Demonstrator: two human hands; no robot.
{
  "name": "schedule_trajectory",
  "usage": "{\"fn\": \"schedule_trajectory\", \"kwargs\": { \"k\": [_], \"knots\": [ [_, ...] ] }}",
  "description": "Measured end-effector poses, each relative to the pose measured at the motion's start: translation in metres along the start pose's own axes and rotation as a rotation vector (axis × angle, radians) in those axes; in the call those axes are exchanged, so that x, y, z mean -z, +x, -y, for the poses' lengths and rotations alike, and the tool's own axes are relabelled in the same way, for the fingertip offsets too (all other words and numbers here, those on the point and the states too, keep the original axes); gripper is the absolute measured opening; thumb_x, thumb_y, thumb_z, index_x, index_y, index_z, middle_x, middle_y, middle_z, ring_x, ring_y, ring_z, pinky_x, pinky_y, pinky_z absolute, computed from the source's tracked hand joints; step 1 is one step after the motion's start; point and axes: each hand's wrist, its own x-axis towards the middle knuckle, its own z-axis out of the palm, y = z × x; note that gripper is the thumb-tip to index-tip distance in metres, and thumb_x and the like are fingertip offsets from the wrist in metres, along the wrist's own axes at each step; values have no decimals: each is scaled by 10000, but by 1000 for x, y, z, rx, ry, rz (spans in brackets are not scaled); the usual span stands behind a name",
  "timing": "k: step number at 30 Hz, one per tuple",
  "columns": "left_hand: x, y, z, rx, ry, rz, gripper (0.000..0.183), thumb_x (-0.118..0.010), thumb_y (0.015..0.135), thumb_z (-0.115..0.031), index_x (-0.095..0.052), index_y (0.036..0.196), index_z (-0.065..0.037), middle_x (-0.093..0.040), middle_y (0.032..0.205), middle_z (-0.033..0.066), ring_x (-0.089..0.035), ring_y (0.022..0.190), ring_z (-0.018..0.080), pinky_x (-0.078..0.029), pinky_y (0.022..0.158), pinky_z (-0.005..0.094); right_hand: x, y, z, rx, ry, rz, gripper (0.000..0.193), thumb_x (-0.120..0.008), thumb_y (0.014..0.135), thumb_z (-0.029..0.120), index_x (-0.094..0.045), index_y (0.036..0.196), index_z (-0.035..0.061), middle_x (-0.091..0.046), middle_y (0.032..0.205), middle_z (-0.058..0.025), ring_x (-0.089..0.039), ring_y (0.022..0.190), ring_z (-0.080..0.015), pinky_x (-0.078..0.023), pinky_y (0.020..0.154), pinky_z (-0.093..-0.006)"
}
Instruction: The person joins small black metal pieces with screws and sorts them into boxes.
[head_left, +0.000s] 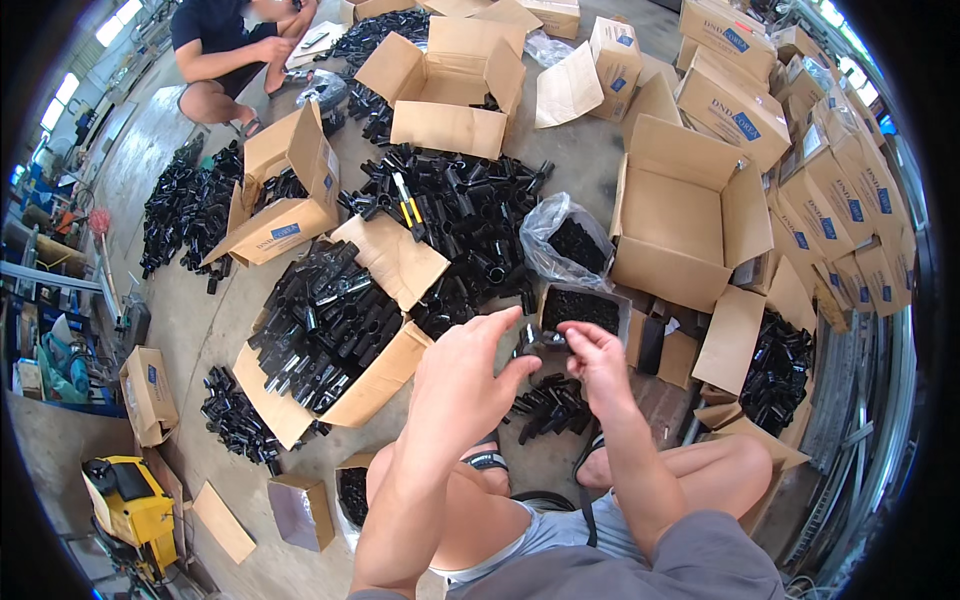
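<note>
My left hand [468, 365] reaches forward with thumb and fingers apart, and I see nothing gripped in it. Just beyond its fingertips is a shiny black tubular piece [527, 341]. My right hand [600, 368] is closed, its thumb and fingertips pinching a small dark part at the right end of that piece; the exact shape of the part is too small to tell. Behind both hands stands an open box of small black parts [582, 308]. Below the hands, between my feet, lies a small pile of black tubular pieces [552, 408].
An open carton heaped with black tubes [325, 320] stands to the left. A clear bag of small black parts [568, 245] and an open carton [672, 210] are ahead. A yellow-handled cutter [408, 205] lies on the far pile. Another person [225, 60] squats at the far left.
</note>
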Motion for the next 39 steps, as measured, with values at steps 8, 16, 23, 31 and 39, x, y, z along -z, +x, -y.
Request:
{"fn": "schedule_trajectory", "kwargs": {
  "k": [8, 16, 23, 31, 39],
  "knots": [
    [-2, 24, -10, 57, -27, 111, 294, -809, 822, -157, -704, 1028, 24, -762, 896, 175, -767, 824, 281, -575, 759, 354, -32, -12, 78, 244, 299, 169, 205, -643, 1036, 163, -700, 1175, 23, -689, 892, -23, -560, 613, -87, -441, 585, -233],
    [-6, 33, 0, 119, -138, -162, 236, -746, 882, -177, -662, 982, 20, -702, 804, 192, -683, 756, 383, -509, 707, 421, 1, 60, -73, 388, -924, -169, 293, -634, 981, 317, -722, 993, 38, -749, 869, -184, -743, 837, -352, -578, 765, -416],
    [-4, 33, -4, 173, -213, -211, 251, -738, 907, -177, -688, 1064, 11, -755, 899, 150, -737, 813, 290, -535, 765, 380, 30, 61, -185, 235, -1627, -75, 372, -712, 915, 345, -694, 1102, 24, -720, 1088, -176, -660, 1086, -351, -460, 968, -508],
    [7, 33, -4, 110, -523, -412, 200, -693, 976, -75, -669, 1144, 31, -743, 995, 65, -677, 904, 87, -532, 804, 261, -12, 61, -131, 423, -1097, -43, 236, -617, 972, 282, -697, 991, 61, -722, 971, -208, -699, 947, -404, -544, 822, -517],
    [15, 31, 5, 139, -601, -473, 188, -675, 994, -65, -666, 1159, 24, -728, 1028, 54, -671, 958, 95, -524, 857, 256, -49, 100, -78, 261, -1143, -40, 264, -594, 994, 292, -721, 1033, 63, -722, 1006, -228, -697, 983, -415, -556, 856, -505]
  ]
}}
